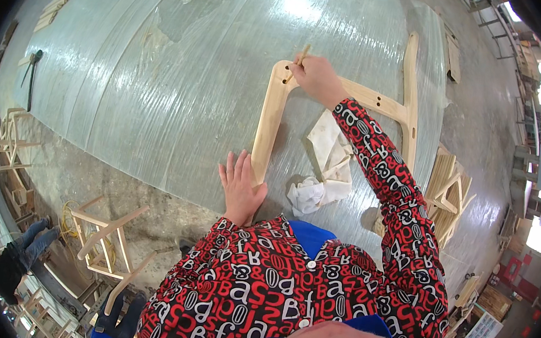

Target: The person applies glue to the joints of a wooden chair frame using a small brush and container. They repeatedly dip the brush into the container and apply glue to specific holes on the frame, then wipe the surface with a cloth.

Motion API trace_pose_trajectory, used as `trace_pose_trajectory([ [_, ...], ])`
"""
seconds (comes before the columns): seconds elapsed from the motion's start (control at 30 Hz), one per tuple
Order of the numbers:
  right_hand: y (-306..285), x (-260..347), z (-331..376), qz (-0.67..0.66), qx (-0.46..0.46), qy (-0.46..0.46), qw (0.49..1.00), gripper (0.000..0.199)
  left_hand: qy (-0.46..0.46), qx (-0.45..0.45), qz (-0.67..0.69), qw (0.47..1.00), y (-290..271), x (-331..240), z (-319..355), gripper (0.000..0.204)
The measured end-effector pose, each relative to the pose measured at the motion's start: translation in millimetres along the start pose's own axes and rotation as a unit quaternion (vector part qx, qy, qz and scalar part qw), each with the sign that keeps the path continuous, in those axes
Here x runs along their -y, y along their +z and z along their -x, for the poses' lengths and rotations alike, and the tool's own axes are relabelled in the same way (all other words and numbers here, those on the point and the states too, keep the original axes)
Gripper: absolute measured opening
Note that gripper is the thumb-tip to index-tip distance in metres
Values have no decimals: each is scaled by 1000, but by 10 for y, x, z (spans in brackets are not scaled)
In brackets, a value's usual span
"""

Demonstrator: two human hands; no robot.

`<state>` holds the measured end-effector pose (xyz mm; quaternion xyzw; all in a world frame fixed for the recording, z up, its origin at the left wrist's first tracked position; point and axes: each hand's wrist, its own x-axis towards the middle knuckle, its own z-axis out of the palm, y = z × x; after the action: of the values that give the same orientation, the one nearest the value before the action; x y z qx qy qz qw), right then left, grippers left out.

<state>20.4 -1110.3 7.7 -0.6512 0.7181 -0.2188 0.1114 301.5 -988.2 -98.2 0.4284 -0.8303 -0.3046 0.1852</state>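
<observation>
A pale wooden chair frame point(268, 124) lies flat on a big table covered in shiny plastic sheet point(162, 82). My left hand point(240, 189) rests flat on the table, fingers spread, against the near end of the frame's left leg. My right hand point(317, 78) reaches out to the frame's far corner and grips a thin wooden stick point(298, 61), its tip at a hole in the wood. A crumpled white rag point(321, 173) lies inside the frame, below my right forearm.
Stacked wooden chair parts point(449, 191) sit at the table's right edge. Unfinished chair frames point(107, 238) stand on the floor at lower left, more at far left point(12, 140). A seated person's legs point(32, 241) show at the left. A tool point(31, 71) lies on the table's far left.
</observation>
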Motion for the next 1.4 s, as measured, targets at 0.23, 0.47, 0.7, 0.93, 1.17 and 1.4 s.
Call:
trace_pose_trajectory([
  [0.23,118,38,28,-97,-71,120,985,33,4,3,-8,1000,-59,-13,-22,79],
  [0.47,60,71,62,-202,-120,173,956,32,2,15,-9,1000,-106,-15,-66,80],
  [0.7,-146,70,128,-234,-145,166,947,29,6,12,-8,1000,-77,-22,-62,79],
  [0.93,-92,-116,233,-349,-171,198,900,19,4,15,-6,1000,-82,-33,-109,79],
  [1.17,-39,-147,290,-348,-204,201,892,17,3,18,-8,1000,-112,-36,-130,79],
  [1.4,-16,-62,133,-66,-103,79,989,28,12,14,-10,1000,-62,-71,-96,80],
])
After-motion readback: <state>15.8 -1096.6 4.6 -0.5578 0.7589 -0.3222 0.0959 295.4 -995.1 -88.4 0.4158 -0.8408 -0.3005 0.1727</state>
